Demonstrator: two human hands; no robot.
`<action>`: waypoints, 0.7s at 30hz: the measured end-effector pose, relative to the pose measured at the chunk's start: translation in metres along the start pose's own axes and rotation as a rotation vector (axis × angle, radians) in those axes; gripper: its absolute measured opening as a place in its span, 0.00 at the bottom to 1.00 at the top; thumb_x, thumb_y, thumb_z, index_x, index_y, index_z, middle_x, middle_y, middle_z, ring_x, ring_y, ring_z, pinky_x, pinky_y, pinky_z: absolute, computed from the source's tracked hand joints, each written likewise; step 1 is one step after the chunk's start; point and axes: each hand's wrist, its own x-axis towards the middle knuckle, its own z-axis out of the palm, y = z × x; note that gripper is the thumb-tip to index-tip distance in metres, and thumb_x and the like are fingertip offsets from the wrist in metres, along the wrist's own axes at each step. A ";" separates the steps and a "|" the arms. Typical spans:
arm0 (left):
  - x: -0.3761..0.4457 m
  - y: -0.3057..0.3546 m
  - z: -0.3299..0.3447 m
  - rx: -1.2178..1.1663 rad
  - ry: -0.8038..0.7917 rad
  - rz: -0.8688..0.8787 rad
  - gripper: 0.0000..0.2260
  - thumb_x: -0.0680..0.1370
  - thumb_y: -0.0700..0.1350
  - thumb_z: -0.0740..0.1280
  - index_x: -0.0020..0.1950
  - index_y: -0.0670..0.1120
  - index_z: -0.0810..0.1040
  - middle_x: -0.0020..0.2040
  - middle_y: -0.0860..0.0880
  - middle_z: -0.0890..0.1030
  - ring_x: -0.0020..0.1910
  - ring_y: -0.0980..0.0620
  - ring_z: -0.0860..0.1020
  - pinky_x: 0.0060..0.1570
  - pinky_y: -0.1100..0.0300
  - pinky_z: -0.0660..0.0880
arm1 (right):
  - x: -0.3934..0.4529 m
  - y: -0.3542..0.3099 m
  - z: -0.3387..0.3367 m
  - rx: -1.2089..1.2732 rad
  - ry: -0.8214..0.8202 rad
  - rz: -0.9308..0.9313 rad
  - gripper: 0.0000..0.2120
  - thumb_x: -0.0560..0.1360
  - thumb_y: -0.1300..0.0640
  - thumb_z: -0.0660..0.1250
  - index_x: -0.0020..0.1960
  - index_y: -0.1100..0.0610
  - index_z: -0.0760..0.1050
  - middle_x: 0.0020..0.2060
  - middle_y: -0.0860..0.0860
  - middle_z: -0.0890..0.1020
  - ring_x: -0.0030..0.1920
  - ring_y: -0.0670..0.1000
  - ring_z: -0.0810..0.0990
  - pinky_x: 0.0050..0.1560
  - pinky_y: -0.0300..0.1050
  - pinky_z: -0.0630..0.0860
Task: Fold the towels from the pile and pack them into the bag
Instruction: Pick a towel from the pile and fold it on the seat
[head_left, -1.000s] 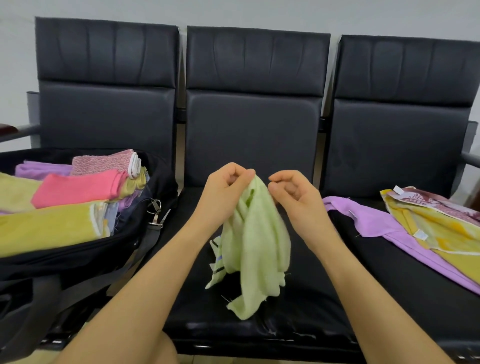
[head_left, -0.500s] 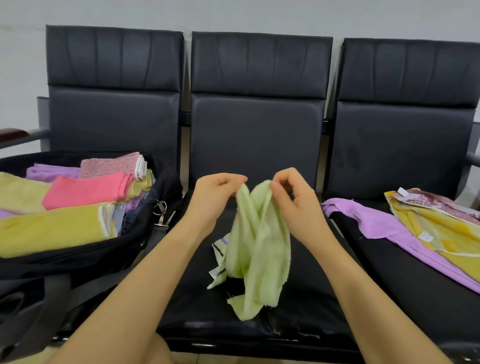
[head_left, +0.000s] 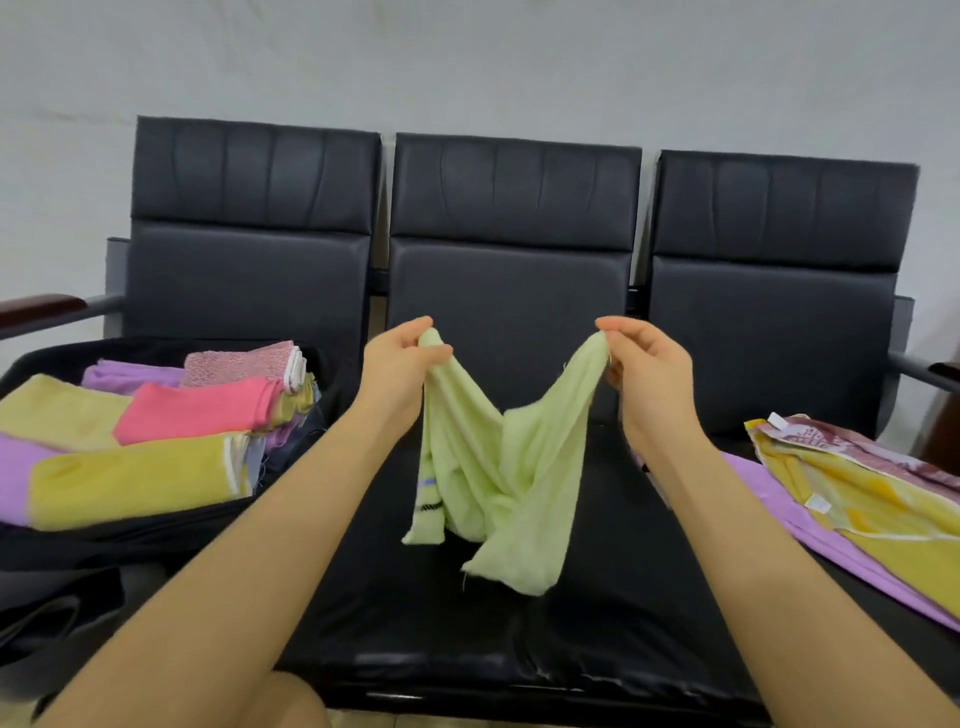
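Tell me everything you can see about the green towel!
The green towel is pale lime, thin and soft-looking, with a slightly frayed edge and a small white strip with dark and blue marks on its lower left part. It is unfolded and crumpled. The left hand and the right hand each pinch an upper corner, so it sags between them in a V. Its lower ends hang at the middle chair's seat; whether they touch it is unclear.

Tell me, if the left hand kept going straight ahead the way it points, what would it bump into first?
Probably the backrest of the middle chair. The left hand, pinching the green towel, points toward it with nothing visible between, though depth is unclear.
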 end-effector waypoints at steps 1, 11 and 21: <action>0.005 0.010 0.001 0.058 0.013 0.057 0.22 0.74 0.29 0.66 0.68 0.38 0.72 0.62 0.44 0.76 0.57 0.50 0.76 0.49 0.65 0.74 | 0.005 -0.008 0.000 0.032 0.021 0.000 0.08 0.76 0.67 0.64 0.47 0.57 0.80 0.36 0.51 0.79 0.35 0.45 0.76 0.38 0.37 0.74; 0.045 0.100 -0.008 0.653 0.199 0.543 0.14 0.80 0.39 0.61 0.63 0.45 0.79 0.61 0.47 0.78 0.60 0.49 0.75 0.59 0.62 0.69 | 0.045 -0.073 -0.009 0.058 0.308 -0.068 0.06 0.72 0.64 0.71 0.45 0.54 0.82 0.43 0.50 0.84 0.46 0.48 0.82 0.52 0.45 0.80; 0.061 0.131 0.005 0.098 0.059 0.133 0.09 0.71 0.31 0.67 0.45 0.45 0.76 0.38 0.49 0.73 0.38 0.49 0.71 0.43 0.59 0.71 | 0.046 -0.075 -0.027 0.156 0.273 -0.009 0.22 0.76 0.71 0.62 0.64 0.53 0.77 0.62 0.68 0.73 0.52 0.66 0.78 0.57 0.51 0.77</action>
